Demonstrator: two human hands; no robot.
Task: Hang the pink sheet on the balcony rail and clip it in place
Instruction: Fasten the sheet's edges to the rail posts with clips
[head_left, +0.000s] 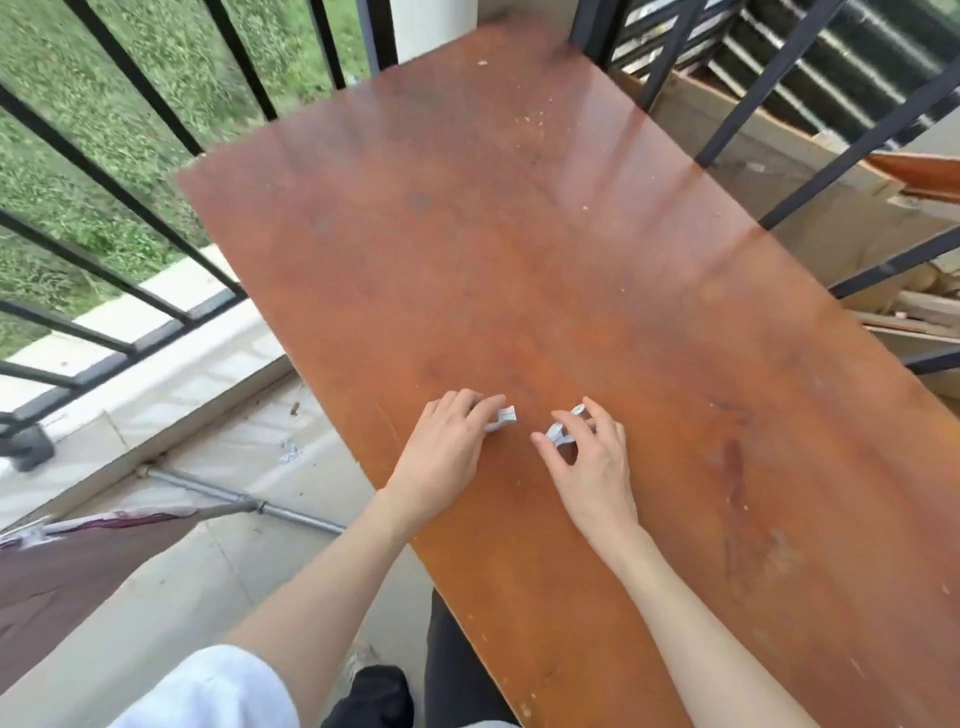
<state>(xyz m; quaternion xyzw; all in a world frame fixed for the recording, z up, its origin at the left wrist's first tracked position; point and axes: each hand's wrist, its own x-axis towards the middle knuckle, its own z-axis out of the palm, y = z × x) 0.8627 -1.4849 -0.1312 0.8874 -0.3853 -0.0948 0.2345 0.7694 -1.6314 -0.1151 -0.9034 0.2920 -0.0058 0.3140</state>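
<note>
Two pale clips (501, 420) (562, 429) near table (519, 234) left edge, left hand (441, 452) pinching one, right hand (592, 462) pinching other; pink sheet (78, 566) lies off left, nearer left hand.

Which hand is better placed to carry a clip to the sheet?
Left, probably: the left hand grips a clip and is nearer the sheet; the right hand is farther.

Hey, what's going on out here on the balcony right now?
A person stands at a brown wooden table by the balcony rail. The left hand and right hand each close on a pale clip, the left clip and the right clip, both at the tabletop. A dark pinkish sheet hangs at lower left, not yet clipped.
</note>
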